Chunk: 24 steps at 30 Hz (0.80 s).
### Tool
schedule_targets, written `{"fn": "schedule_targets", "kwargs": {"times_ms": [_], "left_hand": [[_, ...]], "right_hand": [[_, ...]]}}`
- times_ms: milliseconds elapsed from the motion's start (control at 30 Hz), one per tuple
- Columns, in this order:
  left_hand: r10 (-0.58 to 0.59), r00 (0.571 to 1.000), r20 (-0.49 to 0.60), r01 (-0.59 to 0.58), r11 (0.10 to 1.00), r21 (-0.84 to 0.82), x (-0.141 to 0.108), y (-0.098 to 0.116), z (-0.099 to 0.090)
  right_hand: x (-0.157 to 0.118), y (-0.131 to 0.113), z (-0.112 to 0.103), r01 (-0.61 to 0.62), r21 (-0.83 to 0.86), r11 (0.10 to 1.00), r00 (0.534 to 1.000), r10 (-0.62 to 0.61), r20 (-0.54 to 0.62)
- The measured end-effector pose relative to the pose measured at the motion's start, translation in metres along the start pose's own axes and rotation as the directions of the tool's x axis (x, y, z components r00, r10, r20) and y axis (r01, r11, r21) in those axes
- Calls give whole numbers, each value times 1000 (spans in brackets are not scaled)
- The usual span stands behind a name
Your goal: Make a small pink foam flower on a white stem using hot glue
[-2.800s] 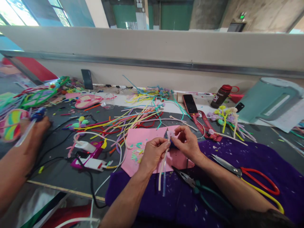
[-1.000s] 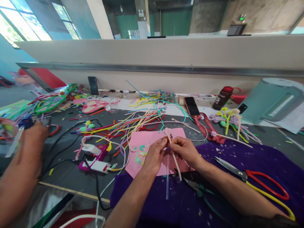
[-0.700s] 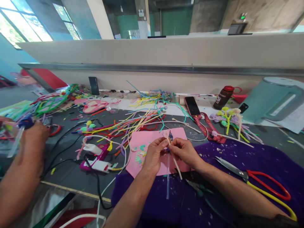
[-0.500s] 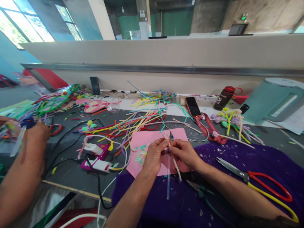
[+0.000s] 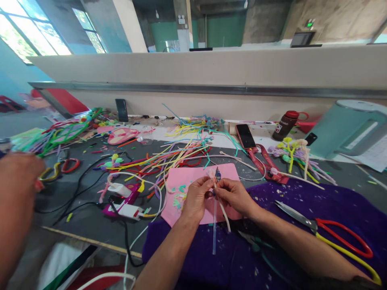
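My left hand (image 5: pixel 197 195) is closed, thumb and fingers pinching just below a pale pink fuzzy tuft (image 5: pixel 211 172). Close against it, my right hand (image 5: pixel 232 195) pinches a white pipe cleaner (image 5: pixel 225 215), whose free end hangs down. The two hands meet over a pink sheet (image 5: pixel 177 175) that has small green and yellow pipe-cleaner scraps (image 5: pixel 179 195) on it. A clear glue stick (image 5: pixel 214 233) points toward me from beneath the hands. Dark blue shows at its upper end, mostly hidden by my fingers; whether I touch it, I cannot tell.
Red-and-yellow-handled scissors (image 5: pixel 314 225) lie on the purple cloth (image 5: pixel 272 193) at right. Loose pipe cleaners (image 5: pixel 175 155), a power strip (image 5: pixel 127 201) with cables, a phone (image 5: pixel 245 136), a bottle (image 5: pixel 286 125) and a kettle (image 5: pixel 353 129) surround me. Another person's arm (image 5: pixel 18 201) reaches in at left.
My own hands stay nearly still in the same pinch. At left, the other person's arm has moved leftward, and the blue tool with a clear stick there has gone from sight.
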<state>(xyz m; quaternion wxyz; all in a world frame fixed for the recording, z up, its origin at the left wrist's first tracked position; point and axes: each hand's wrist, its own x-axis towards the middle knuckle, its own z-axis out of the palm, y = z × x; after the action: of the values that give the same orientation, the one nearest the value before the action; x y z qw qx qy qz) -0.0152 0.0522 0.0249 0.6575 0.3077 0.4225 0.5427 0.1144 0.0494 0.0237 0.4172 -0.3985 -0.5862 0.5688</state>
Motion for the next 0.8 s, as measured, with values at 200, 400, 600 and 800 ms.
{"fn": "schedule_targets", "kwargs": {"times_ms": [200, 400, 600, 800], "left_hand": [[-6, 1000, 24, 6, 1000, 10, -1, 1, 0], [-37, 996, 83, 31, 997, 69, 0, -1, -3], [-9, 998, 57, 5, 998, 60, 0, -2, -3], [4, 1000, 15, -5, 997, 75, 1, -3, -2]], "right_hand": [[-1, 0, -1, -8, -9, 1000, 1000, 8, 18], [-1, -2, -2, 6, 1, 1000, 1000, -6, 0], [0, -3, -1, -10, -11, 1000, 1000, 10, -20], [0, -1, -1, 11, -27, 1000, 1000, -11, 0]]}}
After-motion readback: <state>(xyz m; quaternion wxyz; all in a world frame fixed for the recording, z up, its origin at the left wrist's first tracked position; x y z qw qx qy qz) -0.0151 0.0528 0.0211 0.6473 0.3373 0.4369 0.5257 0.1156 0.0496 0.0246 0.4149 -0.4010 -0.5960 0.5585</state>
